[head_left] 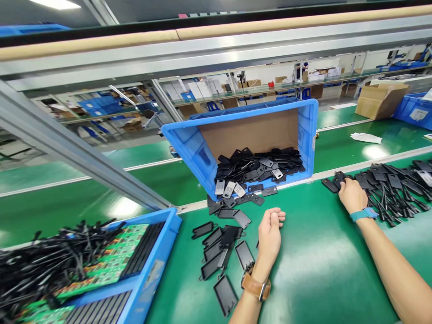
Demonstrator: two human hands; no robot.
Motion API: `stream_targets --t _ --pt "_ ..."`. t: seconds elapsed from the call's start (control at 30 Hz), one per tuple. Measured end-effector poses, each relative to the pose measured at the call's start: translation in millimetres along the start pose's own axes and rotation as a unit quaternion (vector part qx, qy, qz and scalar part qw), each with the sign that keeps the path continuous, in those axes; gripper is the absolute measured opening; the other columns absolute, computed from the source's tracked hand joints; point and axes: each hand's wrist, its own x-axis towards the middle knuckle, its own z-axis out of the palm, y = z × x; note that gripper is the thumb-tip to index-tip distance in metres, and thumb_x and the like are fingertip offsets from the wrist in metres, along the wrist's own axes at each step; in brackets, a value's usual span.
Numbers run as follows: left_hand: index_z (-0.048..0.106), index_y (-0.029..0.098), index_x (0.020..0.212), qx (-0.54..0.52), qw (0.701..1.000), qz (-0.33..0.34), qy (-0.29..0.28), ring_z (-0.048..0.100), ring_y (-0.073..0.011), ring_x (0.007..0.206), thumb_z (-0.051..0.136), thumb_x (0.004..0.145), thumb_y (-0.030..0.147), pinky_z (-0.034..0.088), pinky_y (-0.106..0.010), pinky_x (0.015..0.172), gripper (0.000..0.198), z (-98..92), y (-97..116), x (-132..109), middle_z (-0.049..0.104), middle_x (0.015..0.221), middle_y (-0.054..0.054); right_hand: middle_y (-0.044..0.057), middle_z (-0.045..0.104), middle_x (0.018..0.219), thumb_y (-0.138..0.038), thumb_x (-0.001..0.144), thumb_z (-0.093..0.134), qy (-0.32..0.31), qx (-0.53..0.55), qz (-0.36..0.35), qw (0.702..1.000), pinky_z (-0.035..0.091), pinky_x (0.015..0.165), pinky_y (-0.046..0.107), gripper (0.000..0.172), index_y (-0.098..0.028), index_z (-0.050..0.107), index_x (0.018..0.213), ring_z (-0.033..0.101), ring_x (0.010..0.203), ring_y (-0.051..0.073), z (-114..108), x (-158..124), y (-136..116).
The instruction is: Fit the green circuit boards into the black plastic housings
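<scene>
Grip loose and empty, the left hand (270,234) rests by flat black plastic tags (241,218) spilling from the tipped blue plastic crate (236,118) at twelve o'clock; the right hand (351,194) lies on the two-o'clock heap (391,189), its grip I cannot tell.

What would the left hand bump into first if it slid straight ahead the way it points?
The left hand, fingers loosely curled, points toward the tipped blue crate. It would probably first meet the black plastic pieces spilled at the crate's mouth, though depth is hard to judge.
</scene>
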Motion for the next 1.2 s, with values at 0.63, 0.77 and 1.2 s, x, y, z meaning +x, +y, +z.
stream_targets --t 0.63,0.77,1.2 --pt "0.055 0.019 0.11 0.556 0.808 0.073 -0.179 0.056 -0.0262 0.102 0.058 0.086 0.016 0.045 -0.038 0.086 0.025 -19.3 38 -22 0.059 0.108 -0.009 0.016 0.058 0.121 -0.027 0.099 0.045 -0.003 0.082 -0.401 0.912 0.047 0.101 0.046 0.032 -0.013 0.056 0.126 0.051 0.116 0.031 6 -48 -46" --pt "0.054 0.024 0.119 0.506 0.819 0.176 -0.207 0.052 -0.0238 0.111 0.045 0.085 0.001 0.042 -0.04 0.098 0.042 -10.0 34 -24 0.057 0.115 -0.007 0.013 0.061 0.118 -0.028 0.1 0.045 -0.091 0.124 -0.474 0.867 0.05 0.098 0.044 0.03 -0.018 0.056 0.126 0.055 0.113 0.027 1 -70 -60" --pt "0.052 0.017 0.126 0.508 0.849 0.117 -0.088 0.05 -0.0281 0.121 0.046 0.094 0.02 0.043 -0.044 0.1 0.033 -14.1 15 -16 0.054 0.13 -0.015 0.012 0.064 0.112 -0.042 0.096 0.056 -0.185 0.146 -0.522 0.82 0.052 0.089 0.043 0.037 -0.019 0.057 0.125 0.058 0.104 0.027 2 -95 -71"
